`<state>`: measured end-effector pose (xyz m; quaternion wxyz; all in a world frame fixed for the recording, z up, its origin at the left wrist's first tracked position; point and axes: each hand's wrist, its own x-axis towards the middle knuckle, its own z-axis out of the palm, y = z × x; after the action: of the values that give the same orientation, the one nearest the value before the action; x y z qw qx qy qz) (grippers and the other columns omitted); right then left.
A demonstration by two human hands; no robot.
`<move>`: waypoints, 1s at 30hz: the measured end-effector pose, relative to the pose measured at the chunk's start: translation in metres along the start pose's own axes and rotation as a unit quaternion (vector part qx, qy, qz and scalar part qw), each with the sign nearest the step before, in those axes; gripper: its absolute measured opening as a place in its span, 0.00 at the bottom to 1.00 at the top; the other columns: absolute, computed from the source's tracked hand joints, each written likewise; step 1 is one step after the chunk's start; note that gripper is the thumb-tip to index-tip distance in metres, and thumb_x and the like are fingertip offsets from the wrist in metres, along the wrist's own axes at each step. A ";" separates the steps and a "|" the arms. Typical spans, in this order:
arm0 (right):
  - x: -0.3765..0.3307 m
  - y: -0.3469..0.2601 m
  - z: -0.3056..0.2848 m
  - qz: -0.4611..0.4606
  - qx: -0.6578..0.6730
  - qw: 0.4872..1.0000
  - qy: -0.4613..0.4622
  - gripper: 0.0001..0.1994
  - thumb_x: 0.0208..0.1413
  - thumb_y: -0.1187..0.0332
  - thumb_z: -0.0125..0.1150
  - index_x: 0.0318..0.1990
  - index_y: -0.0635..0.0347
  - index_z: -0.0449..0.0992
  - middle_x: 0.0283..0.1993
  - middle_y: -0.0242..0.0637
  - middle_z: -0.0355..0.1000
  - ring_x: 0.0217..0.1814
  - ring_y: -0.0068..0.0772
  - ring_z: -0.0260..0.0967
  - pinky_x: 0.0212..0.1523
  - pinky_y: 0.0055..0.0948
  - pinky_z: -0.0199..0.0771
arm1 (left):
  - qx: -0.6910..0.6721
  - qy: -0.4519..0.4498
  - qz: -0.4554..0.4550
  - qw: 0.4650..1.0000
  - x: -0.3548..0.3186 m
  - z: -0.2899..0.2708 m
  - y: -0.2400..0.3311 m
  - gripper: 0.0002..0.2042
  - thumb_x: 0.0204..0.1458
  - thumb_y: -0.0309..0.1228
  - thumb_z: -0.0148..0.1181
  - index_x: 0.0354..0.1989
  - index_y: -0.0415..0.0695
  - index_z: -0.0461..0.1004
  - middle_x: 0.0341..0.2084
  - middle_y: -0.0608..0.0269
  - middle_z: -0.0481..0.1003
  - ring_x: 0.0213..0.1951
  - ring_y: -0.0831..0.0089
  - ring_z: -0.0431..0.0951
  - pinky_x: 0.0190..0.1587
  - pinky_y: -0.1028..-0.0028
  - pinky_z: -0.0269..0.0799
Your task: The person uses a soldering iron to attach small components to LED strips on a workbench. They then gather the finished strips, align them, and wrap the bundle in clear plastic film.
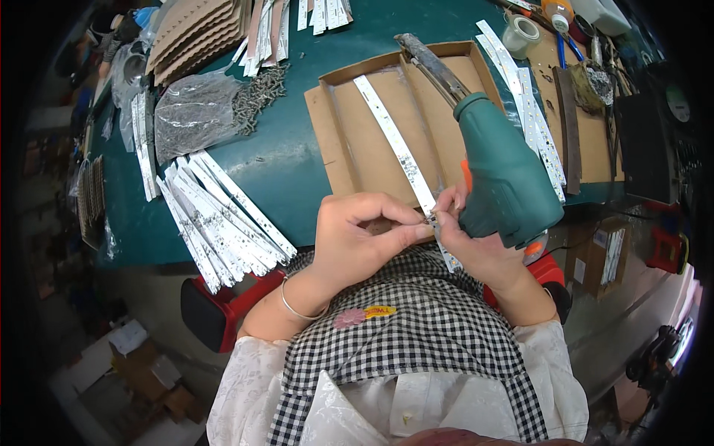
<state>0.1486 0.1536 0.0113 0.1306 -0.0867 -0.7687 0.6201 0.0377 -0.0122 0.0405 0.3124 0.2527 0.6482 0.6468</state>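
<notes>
Left hand (357,241): pinches something tiny at the near end of the long white strip (394,145), middle of the frame.
Right hand (476,249): fingers closed around the green power screwdriver (502,175) and touching the strip end.
Strip: lies on the brown cardboard tray (327,126).
Done: I cannot tell.
Left: a big pile of white strips (219,219) waits at lower left.

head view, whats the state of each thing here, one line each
left hand: fingertips pinching at the near end of the strip
right hand: gripping the green power screwdriver, fingers on the strip end
green power screwdriver: held, lying over the tray's right side
white strip: lying slantwise in the cardboard tray
cardboard tray: flat on the table, open
pile of white strips: loose, fanned at the table edge
tape roll: lying flat
</notes>
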 end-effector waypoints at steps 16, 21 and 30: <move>0.012 -0.020 -0.002 0.050 0.089 0.986 0.131 0.10 0.49 0.85 0.61 0.37 0.62 0.70 0.33 0.29 0.72 0.32 0.15 0.70 0.33 0.19 0.71 | 0.588 0.169 0.095 0.785 0.016 -0.085 -0.025 0.04 0.43 0.25 0.67 0.28 0.43 0.79 0.25 0.56 0.78 0.29 0.55 0.77 0.37 0.61 0.69; 0.013 -0.018 -0.002 0.042 0.051 0.991 0.119 0.09 0.49 0.85 0.60 0.36 0.63 0.72 0.31 0.30 0.72 0.32 0.15 0.70 0.34 0.19 0.71 | 0.622 0.148 0.088 0.764 0.012 -0.072 -0.001 0.08 0.42 0.24 0.68 0.33 0.41 0.80 0.29 0.57 0.80 0.30 0.56 0.78 0.36 0.63 0.71; 0.005 -0.003 -0.009 -0.049 0.028 0.998 -0.004 0.35 0.50 0.90 0.57 0.65 0.62 0.51 0.41 0.34 0.60 0.43 0.28 0.68 0.45 0.29 0.74 | 0.015 0.011 -0.050 0.999 0.004 0.011 0.019 0.10 0.52 0.24 0.68 0.41 0.34 0.79 0.32 0.59 0.82 0.38 0.74 0.83 0.44 0.76 0.78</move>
<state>0.1468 0.1627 0.0159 0.1603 -0.0426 -0.7546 0.6349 0.0414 -0.0011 0.0599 0.3331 0.2176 0.6729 0.6236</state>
